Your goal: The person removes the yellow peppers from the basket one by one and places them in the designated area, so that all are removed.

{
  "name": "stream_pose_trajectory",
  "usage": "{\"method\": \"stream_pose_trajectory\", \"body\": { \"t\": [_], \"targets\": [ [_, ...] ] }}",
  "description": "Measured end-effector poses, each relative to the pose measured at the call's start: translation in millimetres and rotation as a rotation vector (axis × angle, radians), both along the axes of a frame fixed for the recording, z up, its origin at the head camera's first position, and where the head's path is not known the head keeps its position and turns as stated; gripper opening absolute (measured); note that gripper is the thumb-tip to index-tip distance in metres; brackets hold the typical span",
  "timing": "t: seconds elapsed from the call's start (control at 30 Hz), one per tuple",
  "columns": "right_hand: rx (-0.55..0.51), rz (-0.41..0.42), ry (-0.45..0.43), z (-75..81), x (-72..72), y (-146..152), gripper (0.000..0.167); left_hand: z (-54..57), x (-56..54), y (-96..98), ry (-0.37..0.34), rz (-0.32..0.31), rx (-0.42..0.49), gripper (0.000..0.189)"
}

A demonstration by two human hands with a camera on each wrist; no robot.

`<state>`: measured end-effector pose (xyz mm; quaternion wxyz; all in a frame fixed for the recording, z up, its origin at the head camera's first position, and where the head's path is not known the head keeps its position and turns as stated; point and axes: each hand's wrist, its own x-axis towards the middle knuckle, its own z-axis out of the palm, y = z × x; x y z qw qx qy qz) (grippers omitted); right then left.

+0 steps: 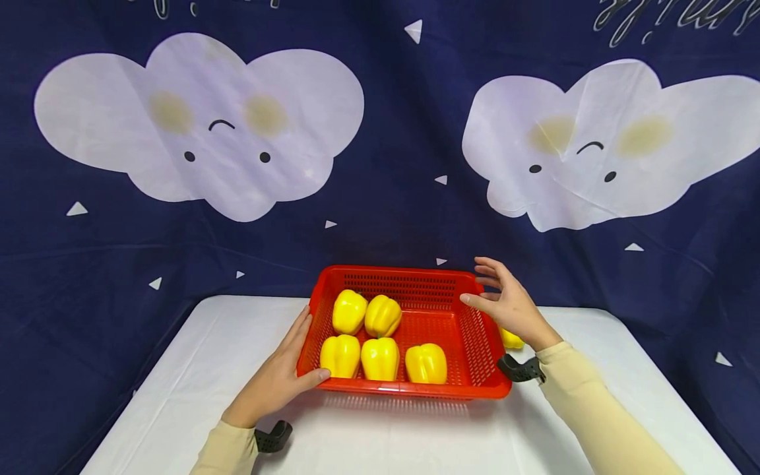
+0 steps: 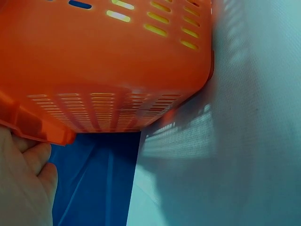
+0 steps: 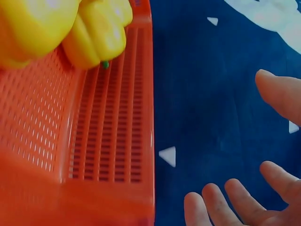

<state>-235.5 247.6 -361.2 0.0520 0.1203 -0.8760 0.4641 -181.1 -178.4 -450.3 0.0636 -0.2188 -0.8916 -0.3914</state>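
A red plastic basket (image 1: 410, 388) with slotted walls stands on the table, holding several yellow bell peppers (image 1: 380, 359). My left hand (image 1: 279, 369) grips its left end, thumb over the front left corner of the rim. In the left wrist view, the fingers (image 2: 40, 162) of that hand curl at the rim of the basket (image 2: 94, 66). Above the basket's right end, my right hand (image 1: 505, 300) is held with fingers spread and nothing in it. The right wrist view shows those fingers (image 3: 242, 202) apart from the basket wall (image 3: 150, 136).
Another yellow bell pepper (image 1: 512, 339) lies outside the basket on the right, partly hidden by my right hand and wrist. The white-covered table (image 1: 196, 369) reaches back to a dark blue cloth (image 1: 410, 218) printed with clouds and triangles.
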Motion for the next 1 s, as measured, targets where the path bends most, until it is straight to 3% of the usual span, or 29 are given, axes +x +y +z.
{"method": "stream_pose_trajectory", "body": {
  "t": [0.3, 0.53, 1.0],
  "targets": [
    [-0.041, 0.021, -0.049, -3.1, -9.2, -31.9, 0.084, 2.5, 1.0, 0.0, 0.001, 0.005, -0.017, 0.100],
    [-0.015, 0.046, -0.060, -6.5, -16.1, -56.3, 0.080, 0.5, 0.3, 0.4, 0.003, -0.002, -0.008, 0.100],
    [0.014, 0.091, -0.126, -26.0, -30.7, -96.6, 0.076, 0.0, -1.1, -0.4, 0.009, -0.006, -0.015, 0.100]
  ]
}}
